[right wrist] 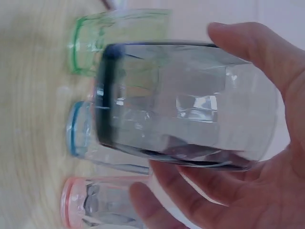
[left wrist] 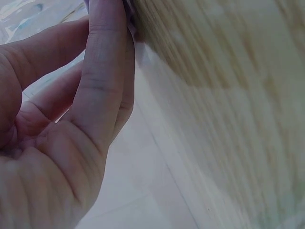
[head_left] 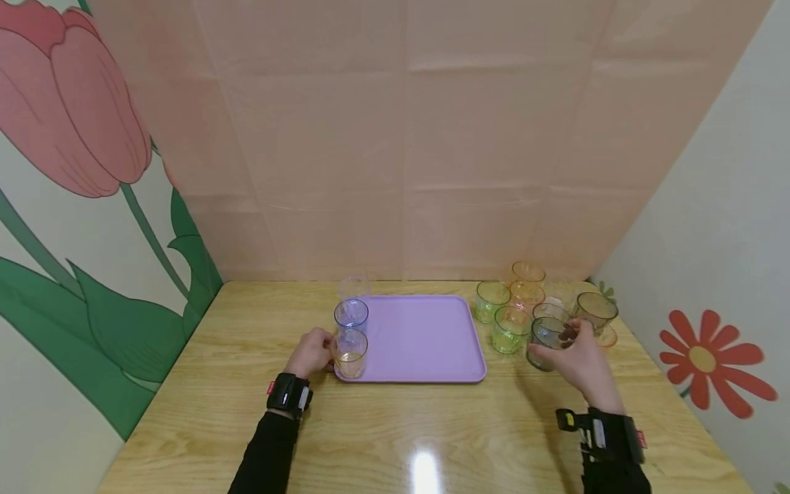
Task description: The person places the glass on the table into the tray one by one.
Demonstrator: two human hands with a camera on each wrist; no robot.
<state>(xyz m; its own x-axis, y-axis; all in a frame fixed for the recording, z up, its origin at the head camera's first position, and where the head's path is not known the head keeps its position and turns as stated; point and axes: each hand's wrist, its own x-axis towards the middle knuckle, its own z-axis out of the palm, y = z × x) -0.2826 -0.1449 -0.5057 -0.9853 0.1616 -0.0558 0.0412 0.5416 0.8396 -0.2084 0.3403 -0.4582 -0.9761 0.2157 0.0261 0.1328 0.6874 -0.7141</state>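
In the head view my right hand (head_left: 583, 360) grips a smoky grey glass (right wrist: 190, 105) at the front of a cluster of glasses on the right. Its thumb lies along one side and the fingers along the other. My left hand (head_left: 310, 353) is at the near left corner of a light purple tray (head_left: 426, 343), thumb and fingers pinching its edge. The fingertips are partly hidden in the left wrist view. Beside that hand, a clear yellow-tinted glass (head_left: 350, 357) stands on the tray. Behind it are a blue-rimmed glass (head_left: 351, 317) and a very pale glass (head_left: 354, 287).
Close around the held glass stand green glasses (head_left: 509, 333), orange-tinted glasses (head_left: 527, 295) and a brownish-grey glass (head_left: 596, 312). A blue-based glass (right wrist: 78, 129) and a pink-based glass (right wrist: 71, 202) show behind it. The wooden table (head_left: 395, 425) meets a cloth-covered wall (head_left: 395, 171).
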